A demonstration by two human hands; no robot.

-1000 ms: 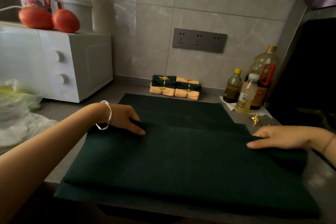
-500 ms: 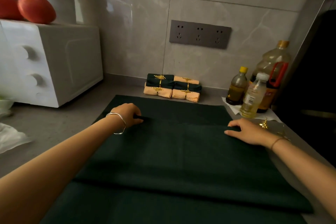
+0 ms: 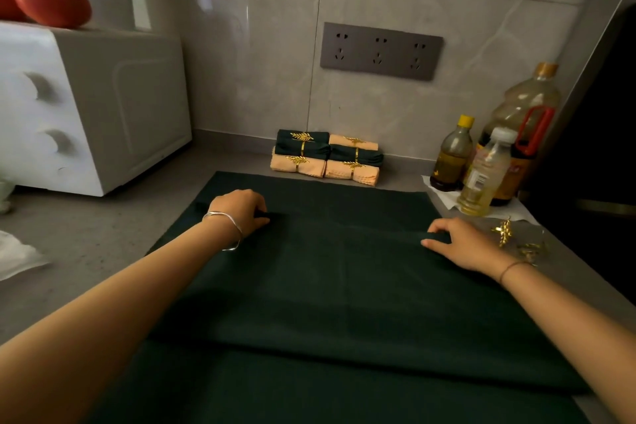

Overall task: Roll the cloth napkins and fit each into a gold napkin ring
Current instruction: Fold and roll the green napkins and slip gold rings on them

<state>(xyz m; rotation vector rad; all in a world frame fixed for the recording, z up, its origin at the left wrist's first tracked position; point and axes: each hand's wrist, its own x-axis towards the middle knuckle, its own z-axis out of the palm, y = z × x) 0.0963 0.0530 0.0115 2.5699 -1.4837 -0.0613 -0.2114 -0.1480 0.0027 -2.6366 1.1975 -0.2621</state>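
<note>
Grey counter (image 3: 103, 234) is carrying the dark green napkin (image 3: 344, 286) under both hands. Both the left hand (image 3: 241, 210) and right hand (image 3: 461, 244) are pinching its fold with curled fingers. Just beside the right hand, gold rings (image 3: 504, 232) are lying, finished rolls (image 3: 327, 157) beyond.

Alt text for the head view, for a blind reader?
Left hand and right hand hold a fold of a dark green napkin on a grey counter. Gold napkin rings lie beside the right hand; ringed napkins sit by the wall.
</note>
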